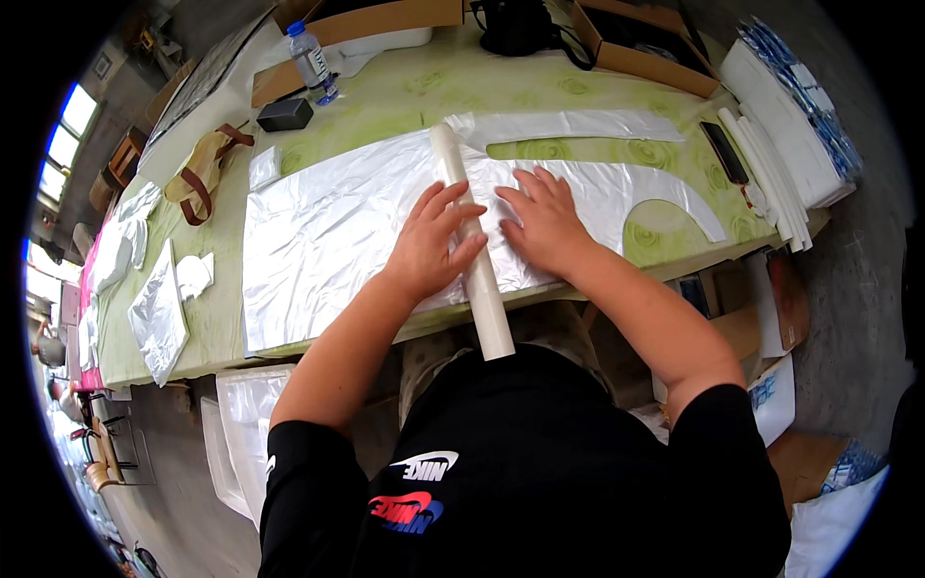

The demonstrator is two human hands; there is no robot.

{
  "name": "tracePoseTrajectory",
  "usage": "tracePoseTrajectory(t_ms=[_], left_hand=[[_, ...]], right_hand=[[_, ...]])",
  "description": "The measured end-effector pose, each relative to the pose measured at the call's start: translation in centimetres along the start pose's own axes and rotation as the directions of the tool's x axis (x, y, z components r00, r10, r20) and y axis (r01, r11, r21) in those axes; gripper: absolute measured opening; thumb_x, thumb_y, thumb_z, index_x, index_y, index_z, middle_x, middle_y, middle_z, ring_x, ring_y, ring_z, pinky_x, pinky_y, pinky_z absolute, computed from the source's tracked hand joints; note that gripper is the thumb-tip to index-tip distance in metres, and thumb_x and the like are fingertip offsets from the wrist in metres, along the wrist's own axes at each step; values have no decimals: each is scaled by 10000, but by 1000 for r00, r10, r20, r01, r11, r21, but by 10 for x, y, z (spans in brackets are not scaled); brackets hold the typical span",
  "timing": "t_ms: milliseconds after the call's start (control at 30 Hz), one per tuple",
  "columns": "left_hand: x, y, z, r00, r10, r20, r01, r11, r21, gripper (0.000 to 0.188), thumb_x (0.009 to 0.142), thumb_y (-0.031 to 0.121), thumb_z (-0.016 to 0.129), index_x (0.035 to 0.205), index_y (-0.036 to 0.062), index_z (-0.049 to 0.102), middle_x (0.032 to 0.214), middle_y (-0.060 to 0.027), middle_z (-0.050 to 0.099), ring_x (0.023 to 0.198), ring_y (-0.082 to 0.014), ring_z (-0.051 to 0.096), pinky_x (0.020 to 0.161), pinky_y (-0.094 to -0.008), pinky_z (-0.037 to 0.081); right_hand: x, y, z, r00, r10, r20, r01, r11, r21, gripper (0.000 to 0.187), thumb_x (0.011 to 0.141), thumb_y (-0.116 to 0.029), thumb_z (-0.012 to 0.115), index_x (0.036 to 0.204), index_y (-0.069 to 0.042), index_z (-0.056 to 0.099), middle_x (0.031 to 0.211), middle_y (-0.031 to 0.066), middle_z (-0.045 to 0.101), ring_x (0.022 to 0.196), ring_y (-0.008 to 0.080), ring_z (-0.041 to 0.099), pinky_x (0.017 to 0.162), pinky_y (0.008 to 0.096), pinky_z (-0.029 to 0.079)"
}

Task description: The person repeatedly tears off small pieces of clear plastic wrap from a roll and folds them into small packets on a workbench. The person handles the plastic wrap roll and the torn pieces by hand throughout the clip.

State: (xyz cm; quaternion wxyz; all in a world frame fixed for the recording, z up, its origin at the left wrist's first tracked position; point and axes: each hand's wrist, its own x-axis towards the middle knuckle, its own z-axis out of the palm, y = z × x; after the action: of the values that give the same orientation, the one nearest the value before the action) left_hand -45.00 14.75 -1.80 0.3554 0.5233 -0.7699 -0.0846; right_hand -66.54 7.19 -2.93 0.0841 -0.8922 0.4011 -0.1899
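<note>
A thin, shiny white plastic sheet (328, 231) lies spread across the table, cut like a bib apron with curved straps at its right end. Across it rests a long pale tube (489, 308), its near end jutting past the table's front edge toward me. My left hand (432, 241) lies over the tube with fingers spread, the fingertips touching its upper side. To the right of the tube, my right hand (544, 220) is palm down on the plastic with fingers apart. Neither hand is wrapped around anything.
The table wears a green patterned cover (540, 87). At the back stand a water bottle (313, 65), a dark box (285, 115), a black bag (520, 27) and an open carton (646, 48). A phone (724, 152) lies beside white rolls (771, 178). Folded plastic pieces (160, 313) lie left.
</note>
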Motion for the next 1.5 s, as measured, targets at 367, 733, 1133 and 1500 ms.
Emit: tracePoseTrajectory(t_ms=[367, 733, 1133, 1500], left_hand=[[-12, 2, -5, 994, -106, -10, 106, 994, -23, 333, 821, 226, 720, 1137, 123, 722, 1459, -164, 517, 1359, -411, 454, 1111, -485, 407], [-12, 4, -6, 996, -76, -51, 76, 997, 0, 372, 782, 262, 752, 1122, 114, 719, 1440, -145, 546, 1257, -387, 505, 1087, -475, 407], [-14, 1, -4, 991, -131, -28, 131, 991, 2, 389, 777, 265, 765, 1140, 135, 713, 1458, -130, 525, 1280, -379, 495, 1090, -462, 420], [-31, 0, -21, 981, -187, -48, 187, 982, -3, 385, 801, 240, 732, 1166, 125, 685, 1464, -132, 529, 1330, -361, 490, 1118, -451, 397]], right_hand=[[125, 58, 5, 878, 466, 112, -424, 864, -271, 590, 983, -574, 450, 1531, -355, 430, 1687, 92, 174, 1549, 390, 105, 1206, 654, 100], [24, 255, -96, 496, 798, -343, -868, 455, -197, 681, 952, -622, 505, 1542, -297, 404, 1658, 162, 211, 1496, 410, 230, 1145, 672, 218], [39, 96, -37, 831, 552, 69, -526, 820, -224, 737, 903, -528, 621, 1520, -172, 432, 1613, 108, 341, 1500, 353, 267, 1198, 597, 197], [11, -29, -23, 936, -300, -185, 318, 945, 77, 638, 833, -363, 740, 1421, -201, 556, 1589, 102, 359, 1499, 383, 252, 1181, 651, 176]])
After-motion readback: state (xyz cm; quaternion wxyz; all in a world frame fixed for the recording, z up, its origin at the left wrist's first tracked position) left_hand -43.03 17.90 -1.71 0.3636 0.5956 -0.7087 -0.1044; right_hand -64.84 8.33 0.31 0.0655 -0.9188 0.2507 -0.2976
